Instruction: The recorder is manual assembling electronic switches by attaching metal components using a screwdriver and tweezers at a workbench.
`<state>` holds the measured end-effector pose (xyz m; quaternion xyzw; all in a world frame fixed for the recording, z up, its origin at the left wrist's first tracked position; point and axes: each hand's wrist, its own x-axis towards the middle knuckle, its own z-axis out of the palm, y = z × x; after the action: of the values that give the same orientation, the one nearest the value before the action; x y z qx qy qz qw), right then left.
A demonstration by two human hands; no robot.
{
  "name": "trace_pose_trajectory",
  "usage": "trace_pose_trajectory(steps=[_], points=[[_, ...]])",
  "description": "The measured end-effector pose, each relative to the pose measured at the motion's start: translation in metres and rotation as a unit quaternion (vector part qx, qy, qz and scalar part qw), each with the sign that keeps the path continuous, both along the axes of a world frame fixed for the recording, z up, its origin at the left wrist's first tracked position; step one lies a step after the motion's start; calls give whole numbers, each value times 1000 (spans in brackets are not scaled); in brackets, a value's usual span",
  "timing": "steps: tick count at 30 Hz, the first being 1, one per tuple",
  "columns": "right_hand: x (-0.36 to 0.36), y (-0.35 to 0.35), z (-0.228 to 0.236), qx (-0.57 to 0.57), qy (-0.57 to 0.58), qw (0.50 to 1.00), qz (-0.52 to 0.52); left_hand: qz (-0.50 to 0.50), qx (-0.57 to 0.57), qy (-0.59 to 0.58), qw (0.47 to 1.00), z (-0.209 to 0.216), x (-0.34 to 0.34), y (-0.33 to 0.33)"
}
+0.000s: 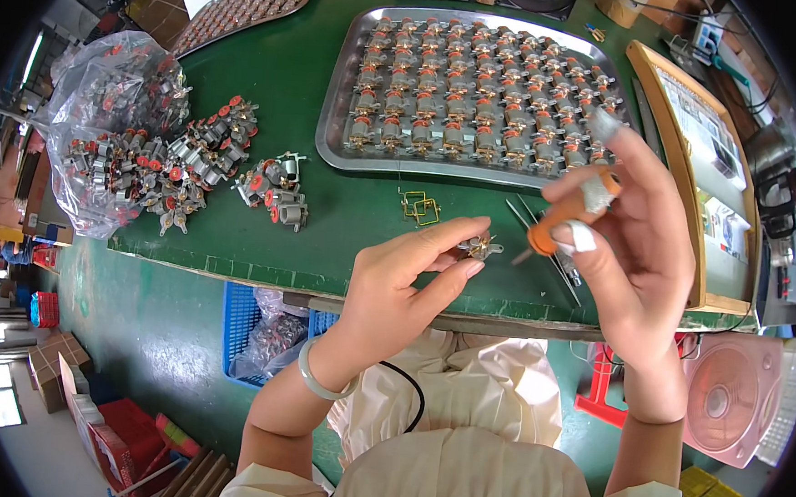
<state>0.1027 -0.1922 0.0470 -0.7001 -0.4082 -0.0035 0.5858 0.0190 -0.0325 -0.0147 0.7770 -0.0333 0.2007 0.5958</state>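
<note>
Green bench [271, 95]: left hand [405, 276] pinches a small motor part [480, 247]; right hand [631, 235] clasps an orange-handled tool [569, 213], tip nearing it.

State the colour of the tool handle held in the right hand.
Orange, on the tool handle in the right hand; head view shows it.
</note>
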Motion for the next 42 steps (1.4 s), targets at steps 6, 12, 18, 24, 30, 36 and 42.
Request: trace_pose_trajectory(steps=[6,12,18,24,30,36,42], points=[[7,8,-3,34,28,998,33,-34,-4,25,999,2,0,1],[10,15,-7,49,71,995,50,-34,-23,43,998,3,0,2],[14,16,-3,-12,71,997,-10,-13,15,22,1000,2,0,1],[21,19,-2,-1,121,992,37,-10,-13,47,999,3,0,1],[25,15,-1,-2,130,990,61,-22,-50,62,997,1,1,3],[31,18,3,28,136,986,91,-20,-52,55,997,0,2,2],[21,22,-3,-79,-40,993,-81,-13,-60,50,997,-1,2,-1]])
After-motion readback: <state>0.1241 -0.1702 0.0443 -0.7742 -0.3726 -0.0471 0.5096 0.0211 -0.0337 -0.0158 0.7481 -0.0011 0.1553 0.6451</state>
